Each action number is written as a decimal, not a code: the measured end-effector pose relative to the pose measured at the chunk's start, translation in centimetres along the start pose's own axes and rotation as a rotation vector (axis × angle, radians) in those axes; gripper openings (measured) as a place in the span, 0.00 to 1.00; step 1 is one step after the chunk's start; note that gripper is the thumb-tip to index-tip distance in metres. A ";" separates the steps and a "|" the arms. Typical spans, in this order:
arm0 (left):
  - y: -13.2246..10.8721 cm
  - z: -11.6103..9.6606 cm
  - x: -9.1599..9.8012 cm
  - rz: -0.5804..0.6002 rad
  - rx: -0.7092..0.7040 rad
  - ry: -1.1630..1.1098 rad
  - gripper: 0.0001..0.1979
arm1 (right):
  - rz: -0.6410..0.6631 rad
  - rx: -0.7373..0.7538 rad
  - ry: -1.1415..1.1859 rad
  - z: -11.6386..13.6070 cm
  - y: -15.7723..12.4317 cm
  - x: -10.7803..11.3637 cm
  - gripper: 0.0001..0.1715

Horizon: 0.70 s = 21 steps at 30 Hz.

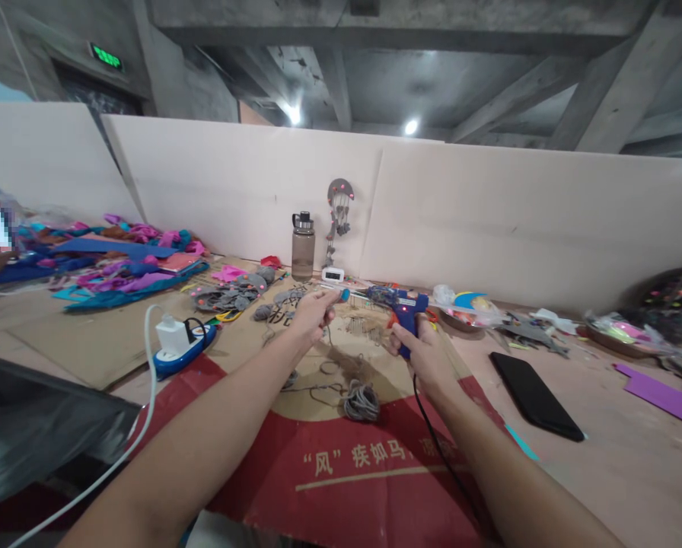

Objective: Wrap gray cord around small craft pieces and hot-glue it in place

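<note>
My right hand (418, 346) is wrapped round the handle of a blue hot glue gun (410, 312), a finger at its orange trigger. The gun's nozzle points left, toward my left hand (313, 316). Between the fingertips of that hand is a small teal round piece (345, 295), a short gap from the nozzle. Below both hands, a bundle of grey yarn (361, 401) and loose strands lie on a red and tan cardboard sheet (341, 495). The gun's black cord runs down past my right wrist.
Grey felt pieces (232, 293) and a pile of coloured felt (129, 262) lie left. A power strip (184, 350) holds a white plug. Behind stand a bottle (303, 251) and a small clock (333, 275); a grey moon ornament (341, 190) hangs there. A black phone (535, 396) lies right.
</note>
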<state>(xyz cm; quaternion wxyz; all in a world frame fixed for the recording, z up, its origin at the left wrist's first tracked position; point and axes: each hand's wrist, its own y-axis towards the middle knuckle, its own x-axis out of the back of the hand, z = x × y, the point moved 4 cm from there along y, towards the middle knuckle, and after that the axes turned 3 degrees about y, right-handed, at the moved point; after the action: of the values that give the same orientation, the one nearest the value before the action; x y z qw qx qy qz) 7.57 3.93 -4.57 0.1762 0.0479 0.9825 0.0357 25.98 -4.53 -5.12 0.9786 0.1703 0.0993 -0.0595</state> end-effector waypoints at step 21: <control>-5.2 -3.8 -2.8 0.028 -0.959 0.867 0.03 | -0.019 0.033 -0.078 1.1 0.8 -4.3 0.20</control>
<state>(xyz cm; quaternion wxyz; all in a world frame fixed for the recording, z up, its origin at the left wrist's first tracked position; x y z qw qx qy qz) 8.44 -1.78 -0.48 -0.2354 -0.0423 0.8387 0.4892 22.09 -3.79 -2.96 0.9781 0.1830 0.0620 -0.0772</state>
